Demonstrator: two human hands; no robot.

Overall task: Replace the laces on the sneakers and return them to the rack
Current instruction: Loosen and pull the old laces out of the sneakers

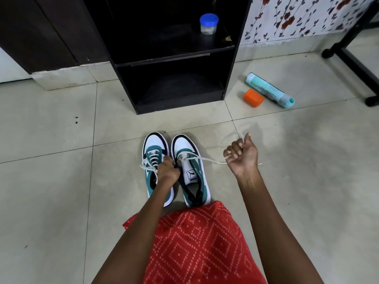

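My right hand [241,153] fists the lace [207,159], taut from the sneaker [193,177] on the floor [61,181] by the rack [174,83]; my left hand [167,170] grips its eyelet edge. Mid-lacing, I judge; next, thread another eyelet.

I am in a room of a home, with a pale tiled floor [51,181] under me. Ahead stands a low black shelf rack [164,57] holding a blue-lidded jar [208,24]. Far right hangs flowered cloth [297,17], perhaps a curtain, and a spray can [268,90] lies near it.
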